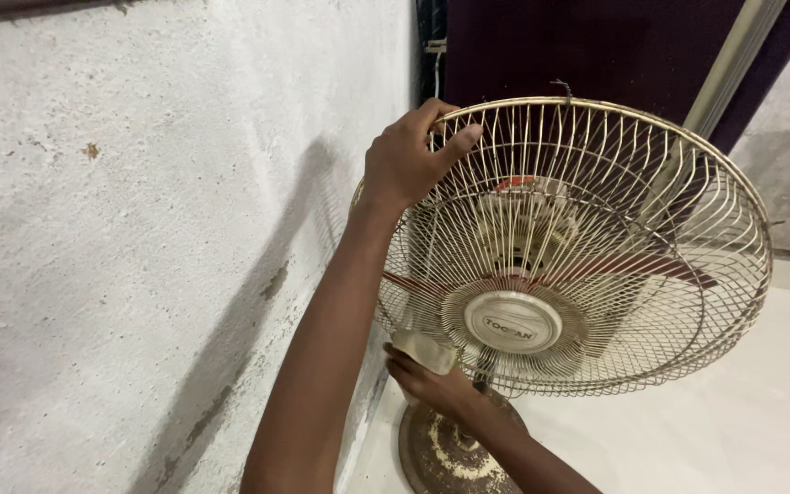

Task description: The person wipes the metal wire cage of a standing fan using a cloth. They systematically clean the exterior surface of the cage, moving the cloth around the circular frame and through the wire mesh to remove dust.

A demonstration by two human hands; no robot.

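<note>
A pedestal fan stands close to a wall, and its round wire guard (651,165) is tilted up towards me. My left hand (406,163) grips the guard's rim at the upper left, fingers curled over the wire. Lower down, my right hand (433,381) presses a small beige cloth (424,351) against the guard's lower left edge. In the middle of the guard is a round pale hub cap (512,322). Reddish blades (678,272) show behind the wires.
A rough whitewashed wall (139,238) fills the left side, right beside the fan. The fan's round, dusty base (441,453) rests on a pale floor (733,421). A dark purple door (587,46) with a light frame stands behind the fan.
</note>
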